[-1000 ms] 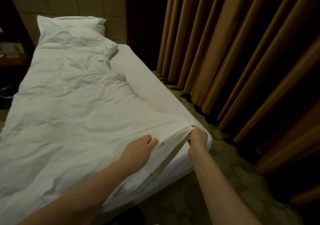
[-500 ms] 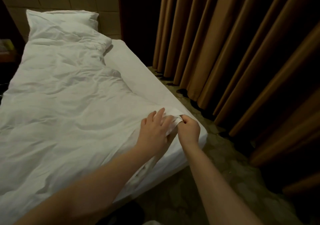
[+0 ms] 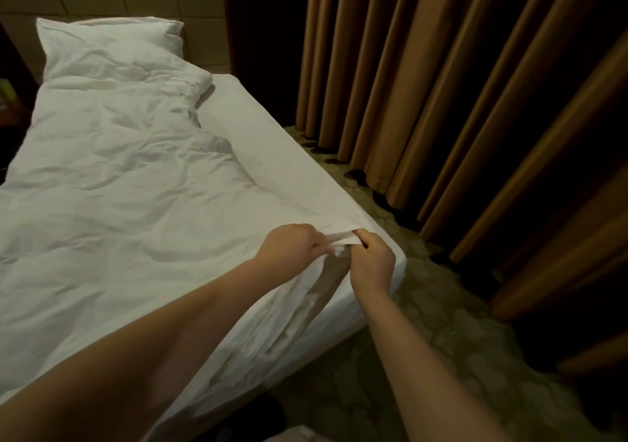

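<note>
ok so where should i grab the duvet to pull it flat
Grip the duvet at its corner at the foot end, on the curtain side, coming in from the foot. The cloth bunches into a raised fold there that is easy to pinch, while the rest lies spread on the mattress. The left hand and right hand both pinch that fold.

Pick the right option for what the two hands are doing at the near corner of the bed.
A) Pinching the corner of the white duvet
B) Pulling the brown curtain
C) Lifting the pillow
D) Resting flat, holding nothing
A: the left hand and the right hand meet at the near right corner of the bed, fingers curled around a bunched corner of the white duvet.
</note>
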### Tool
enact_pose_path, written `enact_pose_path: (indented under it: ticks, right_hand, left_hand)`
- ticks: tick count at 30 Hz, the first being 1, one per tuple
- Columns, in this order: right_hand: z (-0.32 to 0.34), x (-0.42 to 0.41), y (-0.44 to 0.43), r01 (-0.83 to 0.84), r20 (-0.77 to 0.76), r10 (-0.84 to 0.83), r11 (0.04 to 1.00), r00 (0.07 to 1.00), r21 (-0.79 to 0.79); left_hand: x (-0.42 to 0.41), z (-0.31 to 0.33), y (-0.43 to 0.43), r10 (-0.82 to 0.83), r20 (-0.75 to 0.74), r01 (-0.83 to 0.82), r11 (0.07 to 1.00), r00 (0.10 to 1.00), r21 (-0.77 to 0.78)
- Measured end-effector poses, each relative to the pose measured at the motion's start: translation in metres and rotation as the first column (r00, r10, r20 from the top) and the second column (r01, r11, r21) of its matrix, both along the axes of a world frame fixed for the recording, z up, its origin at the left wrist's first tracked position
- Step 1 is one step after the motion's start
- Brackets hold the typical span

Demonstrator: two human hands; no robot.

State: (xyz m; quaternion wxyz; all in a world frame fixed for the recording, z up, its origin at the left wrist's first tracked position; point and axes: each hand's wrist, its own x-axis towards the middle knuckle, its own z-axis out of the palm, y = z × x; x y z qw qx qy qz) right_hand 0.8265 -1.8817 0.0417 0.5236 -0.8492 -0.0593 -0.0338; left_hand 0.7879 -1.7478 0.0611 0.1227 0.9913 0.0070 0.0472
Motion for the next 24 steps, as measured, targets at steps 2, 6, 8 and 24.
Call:
enact_pose_path:
  ticks: [2, 6, 8, 24]
  right_hand:
    - [0.0, 0.004, 0.001, -0.003, -0.019, 0.003, 1.0, 1.0, 0.019]
    - [0.0, 0.008, 0.0, -0.102, 0.098, 0.113, 0.988, 0.989, -0.113]
    - [-0.005, 0.007, 0.002, -0.187, 0.112, 0.22, 0.95, 0.969, -0.249]
    - [-0.08, -0.009, -0.002, -0.33, -0.25, 0.286, 0.93, 0.925, -0.16]
  left_hand:
    - [0.001, 0.002, 0.001, 0.004, 0.019, -0.004, 1.0, 1.0, -0.015]
    - [0.007, 0.005, 0.006, 0.06, 0.231, -0.048, 0.997, 0.971, -0.059]
    - [0.011, 0.011, 0.011, 0.082, 0.375, -0.043, 0.993, 0.923, -0.112]
    - [0.03, 0.024, 0.016, 0.083, 0.424, -0.039, 0.993, 0.902, -0.111]
